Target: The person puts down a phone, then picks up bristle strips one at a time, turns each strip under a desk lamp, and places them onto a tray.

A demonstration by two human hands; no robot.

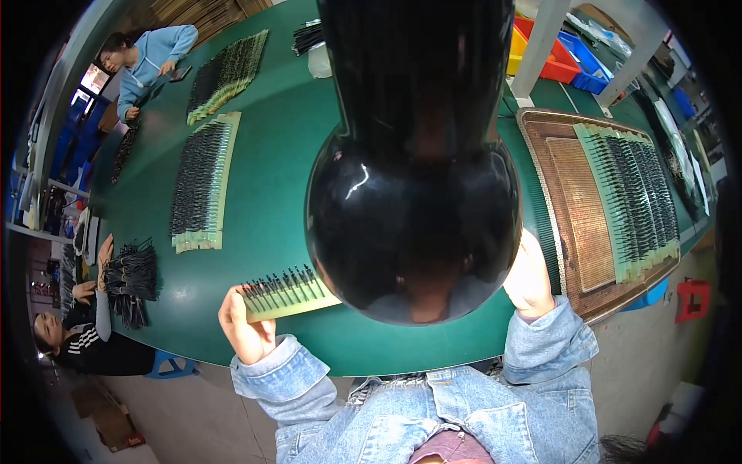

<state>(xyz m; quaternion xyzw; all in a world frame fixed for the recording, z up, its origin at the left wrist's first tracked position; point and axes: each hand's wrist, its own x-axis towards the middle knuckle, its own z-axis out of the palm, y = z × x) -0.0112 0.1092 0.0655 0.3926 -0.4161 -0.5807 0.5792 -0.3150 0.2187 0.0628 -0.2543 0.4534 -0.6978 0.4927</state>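
Observation:
My left hand is closed on the left end of a pale green strip, its fingers wrapped round that end. A row of small black pin-like parts stands along the strip's far edge. A large glossy black rounded housing hangs in front of me and covers the strip's right end. Partly behind the housing is my right hand, with its wrist and back showing. Its fingers are hidden, so I cannot see whether it touches the strip.
On the right a brown woven tray carries several green strips with black parts. More strips lie at left on the green table, near a bundle of black wires. Two people sit along the left side. Coloured bins stand at back right.

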